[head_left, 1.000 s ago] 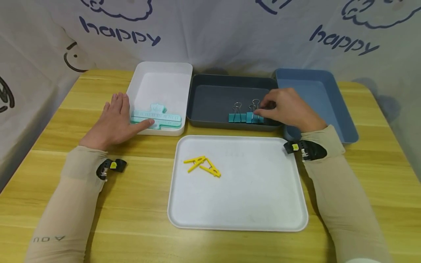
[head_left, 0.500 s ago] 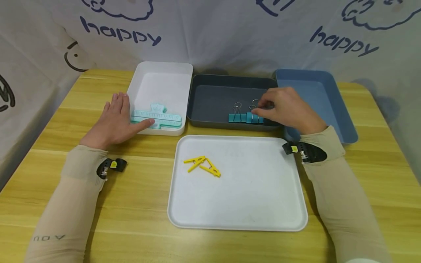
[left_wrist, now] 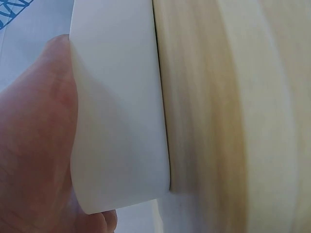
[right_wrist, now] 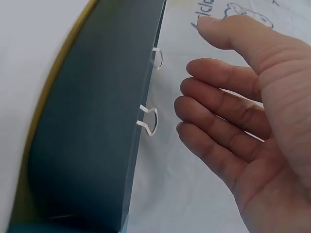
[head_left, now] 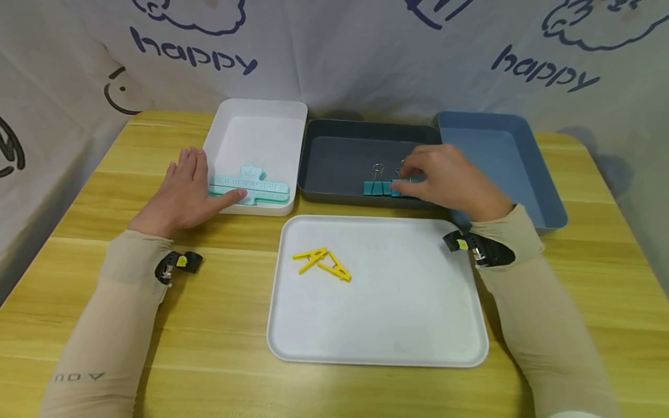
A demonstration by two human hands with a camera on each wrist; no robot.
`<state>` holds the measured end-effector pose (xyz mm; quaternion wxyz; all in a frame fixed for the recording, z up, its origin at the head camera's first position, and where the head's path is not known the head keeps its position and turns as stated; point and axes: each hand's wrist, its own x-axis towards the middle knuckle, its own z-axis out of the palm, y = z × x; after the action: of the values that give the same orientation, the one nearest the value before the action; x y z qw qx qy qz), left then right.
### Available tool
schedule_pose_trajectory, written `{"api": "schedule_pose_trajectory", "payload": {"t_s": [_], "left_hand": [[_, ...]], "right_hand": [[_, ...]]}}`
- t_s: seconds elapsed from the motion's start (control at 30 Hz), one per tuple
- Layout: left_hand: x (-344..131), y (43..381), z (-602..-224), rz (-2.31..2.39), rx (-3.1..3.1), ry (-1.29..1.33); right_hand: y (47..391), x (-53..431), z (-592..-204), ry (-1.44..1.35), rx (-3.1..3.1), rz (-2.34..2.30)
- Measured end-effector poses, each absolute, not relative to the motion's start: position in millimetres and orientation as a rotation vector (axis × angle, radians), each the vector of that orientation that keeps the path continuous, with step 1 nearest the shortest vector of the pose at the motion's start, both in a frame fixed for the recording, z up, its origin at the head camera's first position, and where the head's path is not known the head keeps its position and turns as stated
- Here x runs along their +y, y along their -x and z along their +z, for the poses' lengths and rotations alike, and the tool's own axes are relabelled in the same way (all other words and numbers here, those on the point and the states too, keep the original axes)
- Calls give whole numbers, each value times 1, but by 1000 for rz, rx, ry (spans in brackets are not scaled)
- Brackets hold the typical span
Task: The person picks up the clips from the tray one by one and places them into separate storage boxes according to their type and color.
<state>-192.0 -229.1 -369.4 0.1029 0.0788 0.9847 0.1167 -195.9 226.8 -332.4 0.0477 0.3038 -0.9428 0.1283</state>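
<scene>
My left hand (head_left: 184, 188) lies flat on the table against the white bin (head_left: 251, 105), its thumb by the long teal clip (head_left: 250, 189) at the bin's front. The left wrist view shows my left hand (left_wrist: 34, 145) beside the white bin wall (left_wrist: 116, 121). My right hand (head_left: 441, 174) hovers over the dark grey bin (head_left: 334, 125), fingers loosely bent above two teal binder clips (head_left: 376, 187). In the right wrist view my right hand (right_wrist: 228, 111) holds nothing, and the clips' wire handles (right_wrist: 151, 121) stick up past the dark bin wall (right_wrist: 97, 121).
A white tray (head_left: 397, 325) sits in front of me with two yellow clips (head_left: 321, 262) at its left. A blue bin (head_left: 502, 125) stands at the right of the dark one. A printed cloth hangs behind the wooden table (head_left: 601, 290).
My right hand has shifted a little to the left over the second binder clip. My left hand has stayed where it was.
</scene>
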Motion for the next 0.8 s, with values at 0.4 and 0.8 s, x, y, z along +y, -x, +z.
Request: {"api": "schedule_pose_trajectory", "payload": {"t_s": [0.4, 0.8], "left_hand": [[-228, 193, -370, 331, 2904, -237], [-227, 192, -368, 316, 2897, -227]], "right_hand": [[181, 206, -332, -1040, -2890, 476], [166, 186, -331, -1224, -2935, 481]]}}
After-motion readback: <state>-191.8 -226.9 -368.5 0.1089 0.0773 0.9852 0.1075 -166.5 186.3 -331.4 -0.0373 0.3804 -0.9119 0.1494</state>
